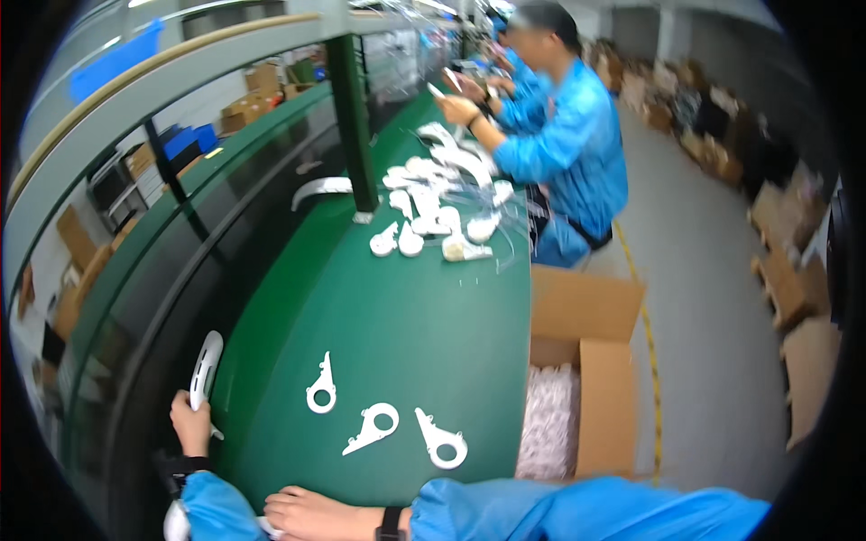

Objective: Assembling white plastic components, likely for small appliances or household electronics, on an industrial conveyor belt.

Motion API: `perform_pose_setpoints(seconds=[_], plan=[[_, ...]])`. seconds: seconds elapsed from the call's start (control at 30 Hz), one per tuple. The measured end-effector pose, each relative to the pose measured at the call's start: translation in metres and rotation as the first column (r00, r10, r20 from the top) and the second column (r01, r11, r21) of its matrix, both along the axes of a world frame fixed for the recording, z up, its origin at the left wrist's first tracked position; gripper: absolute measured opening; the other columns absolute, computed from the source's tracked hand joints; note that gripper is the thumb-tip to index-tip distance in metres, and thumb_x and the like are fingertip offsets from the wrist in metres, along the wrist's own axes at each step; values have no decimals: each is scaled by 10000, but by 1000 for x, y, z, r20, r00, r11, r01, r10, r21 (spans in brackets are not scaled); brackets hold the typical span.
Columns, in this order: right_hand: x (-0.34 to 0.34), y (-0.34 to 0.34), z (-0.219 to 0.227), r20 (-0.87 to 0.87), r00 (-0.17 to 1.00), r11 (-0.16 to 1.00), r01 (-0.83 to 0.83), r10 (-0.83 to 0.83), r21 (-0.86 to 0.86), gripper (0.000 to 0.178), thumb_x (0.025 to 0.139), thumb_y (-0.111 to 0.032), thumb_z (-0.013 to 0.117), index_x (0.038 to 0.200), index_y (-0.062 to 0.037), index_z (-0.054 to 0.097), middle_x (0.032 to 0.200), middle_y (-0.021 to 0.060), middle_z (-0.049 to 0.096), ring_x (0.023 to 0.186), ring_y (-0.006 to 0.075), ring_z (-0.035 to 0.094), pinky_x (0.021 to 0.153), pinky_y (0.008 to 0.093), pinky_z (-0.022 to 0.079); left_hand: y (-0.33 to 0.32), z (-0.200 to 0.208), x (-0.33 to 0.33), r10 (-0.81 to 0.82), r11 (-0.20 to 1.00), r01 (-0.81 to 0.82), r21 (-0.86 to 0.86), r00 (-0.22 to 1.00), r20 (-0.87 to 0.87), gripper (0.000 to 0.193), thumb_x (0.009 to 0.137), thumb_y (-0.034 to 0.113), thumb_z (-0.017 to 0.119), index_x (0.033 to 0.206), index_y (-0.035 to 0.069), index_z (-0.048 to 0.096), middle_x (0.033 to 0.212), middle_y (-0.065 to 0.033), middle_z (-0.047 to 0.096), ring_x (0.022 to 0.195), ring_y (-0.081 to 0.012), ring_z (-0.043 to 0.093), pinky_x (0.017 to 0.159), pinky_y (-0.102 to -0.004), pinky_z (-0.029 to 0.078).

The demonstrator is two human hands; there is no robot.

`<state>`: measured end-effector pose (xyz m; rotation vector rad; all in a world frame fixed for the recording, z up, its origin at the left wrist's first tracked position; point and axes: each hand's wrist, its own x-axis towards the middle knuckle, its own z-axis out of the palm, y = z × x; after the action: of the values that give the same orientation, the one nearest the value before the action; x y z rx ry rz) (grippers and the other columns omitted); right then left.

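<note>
Curved white piece point(207, 368): upright at a tilt, by the worktop's point(424, 325) left edge, toward the near-left corner.
Left hand point(190, 426): closed around that piece's lower end.
Right hand point(311, 515): at the near edge, palm down, fingers at a white part point(271, 528) mostly cut off by the frame; whether it grips cannot be told.
Ringed white pieces: three lying apart on the near half, one leftmost point(326, 377), one middle point(364, 435), one nearest the right edge point(428, 431).
White heap point(424, 194): far end, along the right edge.
Open carton point(606, 410): just beside the right edge.
Co-worker point(577, 135): beyond the carton, arms over the heap.
</note>
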<state>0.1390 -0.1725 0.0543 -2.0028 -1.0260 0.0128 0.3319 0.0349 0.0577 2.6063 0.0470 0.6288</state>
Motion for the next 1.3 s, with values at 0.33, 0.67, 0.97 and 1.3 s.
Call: perform_pose_setpoints(seconds=[0.33, 0.67, 0.97, 1.3], plan=[[18, -37, 47, -697, 716, 929, 285, -43, 235, 222, 937, -188, 497, 904, 26, 450, 634, 140, 587, 497, 212, 592, 486, 350, 499, 35, 99, -262, -132, 895, 160, -417, 987, 96, 344, 849, 278, 631, 779, 66, 369, 771, 20, 294, 709, -91, 295, 595, -254, 257], [18, -51, 38, -740, 672, 945, 246, -8, 213, 180, 922, -145, 601, 1004, -16, 508, 697, 98, 640, 501, 126, 613, 447, 234, 497, 42, 61, -442, 10, 954, -50, -296, 991, -134, 548, 674, 221, 844, 1103, 54, 546, 1026, -163, 613, 929, -364, 572, 794, -418, 466], [-19, 21, 64, -715, 668, 973, -218, 206, 77, 183, 916, -170, 620, 880, 8, 643, 644, 42, 622, 487, 77, 556, 466, 206, 437, 38, 64, -446, -5, 997, -1, -80, 997, -77, 339, 678, 118, 813, 943, 92, 604, 1086, -63, 647, 1024, -259, 569, 1025, -461, 279], [-43, 54, 62, -435, 824, 887, -449, 364, -107, 233, 847, -177, 667, 736, 27, 648, 543, 102, 601, 437, 191, 605, 458, 319, 475, 29, 80, -437, -7, 996, 20, 90, 989, -145, 421, 658, 107, 768, 1008, 99, 535, 1209, -98, 622, 1128, -303, 538, 1080, -553, 175]])
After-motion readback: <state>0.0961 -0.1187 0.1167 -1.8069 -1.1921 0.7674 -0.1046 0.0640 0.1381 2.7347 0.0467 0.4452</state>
